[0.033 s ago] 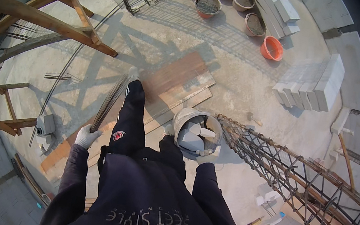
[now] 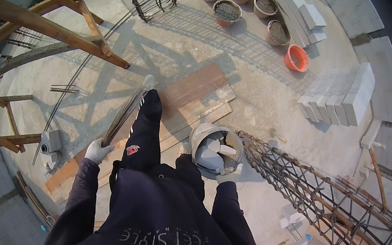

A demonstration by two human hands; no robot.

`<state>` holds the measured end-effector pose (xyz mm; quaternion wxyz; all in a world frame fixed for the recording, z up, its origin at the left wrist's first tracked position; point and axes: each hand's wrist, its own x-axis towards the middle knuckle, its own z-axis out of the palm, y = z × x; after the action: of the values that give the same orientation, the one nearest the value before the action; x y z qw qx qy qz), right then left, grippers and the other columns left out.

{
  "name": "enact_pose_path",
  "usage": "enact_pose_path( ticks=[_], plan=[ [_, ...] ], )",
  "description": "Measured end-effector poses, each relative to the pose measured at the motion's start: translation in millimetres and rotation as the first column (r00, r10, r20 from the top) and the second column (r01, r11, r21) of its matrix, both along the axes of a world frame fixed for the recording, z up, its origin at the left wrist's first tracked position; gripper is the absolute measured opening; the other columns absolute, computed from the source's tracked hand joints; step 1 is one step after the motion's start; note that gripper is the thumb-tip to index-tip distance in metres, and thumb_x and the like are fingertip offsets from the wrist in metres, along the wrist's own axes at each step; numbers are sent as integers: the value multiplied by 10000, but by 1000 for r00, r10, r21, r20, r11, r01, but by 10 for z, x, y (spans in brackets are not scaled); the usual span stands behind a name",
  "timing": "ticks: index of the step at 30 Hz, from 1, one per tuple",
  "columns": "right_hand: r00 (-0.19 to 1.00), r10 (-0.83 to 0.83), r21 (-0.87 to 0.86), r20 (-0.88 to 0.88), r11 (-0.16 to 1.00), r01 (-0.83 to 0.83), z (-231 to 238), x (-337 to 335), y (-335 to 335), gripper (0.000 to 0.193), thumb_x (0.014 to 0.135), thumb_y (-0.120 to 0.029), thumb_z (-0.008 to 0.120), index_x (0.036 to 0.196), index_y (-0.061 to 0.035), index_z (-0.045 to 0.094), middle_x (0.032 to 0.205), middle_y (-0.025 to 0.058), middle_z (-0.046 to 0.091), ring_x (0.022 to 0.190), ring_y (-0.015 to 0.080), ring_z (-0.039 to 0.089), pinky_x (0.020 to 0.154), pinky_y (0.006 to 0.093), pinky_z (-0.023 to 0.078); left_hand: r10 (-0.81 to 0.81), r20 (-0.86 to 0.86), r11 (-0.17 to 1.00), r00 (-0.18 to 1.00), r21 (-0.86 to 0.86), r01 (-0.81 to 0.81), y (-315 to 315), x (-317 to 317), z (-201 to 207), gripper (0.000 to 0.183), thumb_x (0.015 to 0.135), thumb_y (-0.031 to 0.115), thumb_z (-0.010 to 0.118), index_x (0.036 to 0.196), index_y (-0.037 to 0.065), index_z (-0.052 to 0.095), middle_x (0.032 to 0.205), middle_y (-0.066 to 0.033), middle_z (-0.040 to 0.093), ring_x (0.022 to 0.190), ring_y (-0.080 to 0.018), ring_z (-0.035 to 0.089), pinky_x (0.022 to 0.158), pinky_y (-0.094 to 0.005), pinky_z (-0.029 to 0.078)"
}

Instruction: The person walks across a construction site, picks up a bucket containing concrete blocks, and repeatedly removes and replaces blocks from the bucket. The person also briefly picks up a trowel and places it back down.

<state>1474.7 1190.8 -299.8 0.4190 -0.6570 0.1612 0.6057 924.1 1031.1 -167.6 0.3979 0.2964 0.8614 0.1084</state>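
Note:
In my gloved left hand [image 2: 99, 150] is a bundle of thin, dark metal rods [image 2: 123, 119]. The fingers are closed round its near end, and the far end reaches toward my shoe [image 2: 149, 81]. My right hand [image 2: 229, 173], also gloved, grips the near right rim of a grey bucket [image 2: 196, 141] beside my right leg. Broken pieces of pale block [image 2: 208, 157] lie inside the bucket. Part of the right hand's grip is hidden behind the rim.
Brown boards [image 2: 197, 83] lie underfoot. A long rebar cage [image 2: 315, 188] runs off to the right. Timber framing [image 2: 55, 27] stands on the left. Farther off are mortar tubs [image 2: 227, 12], an orange tub [image 2: 296, 58] and stacked white blocks [image 2: 342, 96].
The whole view has shifted very slightly. Both hands keep their hold, the left on the rods and the right on the bucket.

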Motion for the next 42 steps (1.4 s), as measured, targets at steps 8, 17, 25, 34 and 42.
enact_pose_path(
  ticks=[8,17,25,34,42],
  plan=[
    [958,-232,-177,169,949,261,47,-1098,958,689,934,-842,457,581,-283,263,469,-72,254,408,191,251,489,384,336,56,172,955,983,-298,-3,1072,-1562,-1111,537,819,452,827,1098,-3,770,892,-178,765,868,-292,756,791,-402,567],
    [889,-454,88,52,889,449,390,-1850,1462,680,980,-777,391,1206,-193,657,1053,29,714,833,257,682,739,514,519,-223,244,929,944,-240,281,3443,-2792,-795,563,839,500,789,1078,-7,737,806,-159,725,702,-275,735,653,-413,581],
    [701,-696,-61,158,702,710,253,-2216,2051,635,981,-777,386,1076,-187,600,837,-20,614,822,204,621,884,549,453,-473,208,843,856,-177,509,5967,-2795,-927,552,840,465,798,1153,14,742,877,-192,753,799,-312,749,764,-417,587],
    [833,-553,-137,16,824,550,42,-2570,4085,566,1005,-735,410,993,-189,558,764,-26,523,727,186,520,779,500,402,-439,166,853,883,-231,468,7981,-2147,-605,588,816,506,779,1132,12,743,1034,-237,762,997,-367,747,876,-451,564],
    [875,-484,-125,-27,870,478,265,-2820,5334,525,1027,-697,432,919,-190,521,698,-31,442,643,170,429,685,456,358,-530,87,831,844,-144,537,9496,-1747,-302,647,810,585,742,1095,4,740,1062,-246,749,1058,-382,726,931,-448,553]
  ],
)
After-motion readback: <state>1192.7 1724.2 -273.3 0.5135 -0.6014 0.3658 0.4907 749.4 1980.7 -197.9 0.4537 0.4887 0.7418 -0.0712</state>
